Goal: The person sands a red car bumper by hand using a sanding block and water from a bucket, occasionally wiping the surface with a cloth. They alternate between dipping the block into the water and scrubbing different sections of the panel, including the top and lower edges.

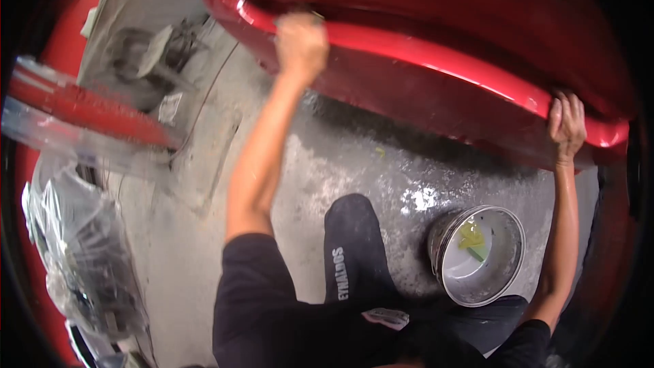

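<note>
Across the upper part of the head view runs a glossy red car panel (436, 61) with a raised, curved ledge. My left hand (302, 44) is closed on the left part of this ledge, slightly blurred; a small dark edge shows at its fingertips, but what it holds is hidden. At the ledge's right end, my right hand (567, 123) rests with its fingers over the top edge and its palm side against the panel. Below the panel stands a round bucket (501, 286) with a yellow-green cloth or sponge (471, 237) in whitish liquid.
The concrete floor (306, 184) is wet below the panel. At the left are a red part partly wrapped in clear plastic (88, 112), a plastic-covered object (82, 245) and a blurred dark object (133, 61). A thin cable lies on the floor.
</note>
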Available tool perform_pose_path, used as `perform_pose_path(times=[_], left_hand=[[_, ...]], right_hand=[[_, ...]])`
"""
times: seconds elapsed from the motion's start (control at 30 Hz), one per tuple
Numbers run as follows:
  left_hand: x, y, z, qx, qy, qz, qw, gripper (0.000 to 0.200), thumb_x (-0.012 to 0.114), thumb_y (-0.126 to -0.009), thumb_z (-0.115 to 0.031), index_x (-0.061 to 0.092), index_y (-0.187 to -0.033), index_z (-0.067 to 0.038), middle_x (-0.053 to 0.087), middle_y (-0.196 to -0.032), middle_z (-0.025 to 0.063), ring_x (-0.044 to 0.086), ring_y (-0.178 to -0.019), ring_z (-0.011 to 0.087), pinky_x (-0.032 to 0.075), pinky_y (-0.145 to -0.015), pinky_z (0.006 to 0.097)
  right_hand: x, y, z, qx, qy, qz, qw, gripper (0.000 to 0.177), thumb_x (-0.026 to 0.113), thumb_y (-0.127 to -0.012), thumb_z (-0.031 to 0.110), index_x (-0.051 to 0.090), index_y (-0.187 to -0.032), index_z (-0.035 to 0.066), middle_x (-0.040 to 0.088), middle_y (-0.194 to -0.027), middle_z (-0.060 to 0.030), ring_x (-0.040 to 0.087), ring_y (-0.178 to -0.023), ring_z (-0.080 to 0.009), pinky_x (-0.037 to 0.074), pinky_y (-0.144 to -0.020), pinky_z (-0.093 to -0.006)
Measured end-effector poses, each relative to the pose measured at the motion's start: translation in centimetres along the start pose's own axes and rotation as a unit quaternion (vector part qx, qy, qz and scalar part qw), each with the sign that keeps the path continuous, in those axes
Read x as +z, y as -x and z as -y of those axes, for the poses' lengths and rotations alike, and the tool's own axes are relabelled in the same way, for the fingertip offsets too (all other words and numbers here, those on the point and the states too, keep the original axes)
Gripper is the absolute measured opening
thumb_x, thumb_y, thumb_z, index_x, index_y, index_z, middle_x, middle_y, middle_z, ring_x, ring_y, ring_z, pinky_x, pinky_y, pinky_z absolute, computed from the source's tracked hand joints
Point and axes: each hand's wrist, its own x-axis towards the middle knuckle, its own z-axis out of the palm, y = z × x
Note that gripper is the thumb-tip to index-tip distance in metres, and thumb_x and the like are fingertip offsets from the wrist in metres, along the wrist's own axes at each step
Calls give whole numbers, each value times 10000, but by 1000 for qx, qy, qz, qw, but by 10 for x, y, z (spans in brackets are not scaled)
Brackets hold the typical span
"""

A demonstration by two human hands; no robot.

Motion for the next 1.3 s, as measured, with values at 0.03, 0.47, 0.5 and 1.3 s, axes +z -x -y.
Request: perform_pose_path(times=[0.03,0.47,0.5,1.3], left_hand=[[2,0,-55,68,8,-58,996,290,549,-917,-168,753,-1018,12,747,-1065,207,689,-1004,411,530,-945,520],[0,1,-43,-13,-4,-8,1000,312,581,-981,-198,779,-1029,40,771,-1083,240,732,-1001,411,568,-932,522],[-3,0,-107,48,-5,-39,998,246,592,-928,-149,771,-977,12,758,-989,218,715,-960,407,552,-919,519],[-16,-7,-272,140,204,-33,968,337,599,-907,-222,775,-1108,-16,776,-1163,201,730,-1097,363,551,-1025,486]], right_hand=[[-6,-6,3,16,-3,14,1000,254,567,-1027,150,746,-1178,50,699,-1134,-133,672,-1021,-355,562,-892,-451],[-18,-15,27,53,-45,-10,998,198,625,-1003,189,762,-1089,74,717,-1098,-69,694,-1001,-282,576,-847,-400],[-19,-15,26,47,-40,-16,998,194,632,-996,189,764,-1086,79,717,-1094,-64,693,-986,-281,580,-833,-394],[-35,57,-95,67,106,51,991,466,448,-1116,378,701,-1402,111,686,-1425,-80,563,-1401,-283,278,-1263,-520]])
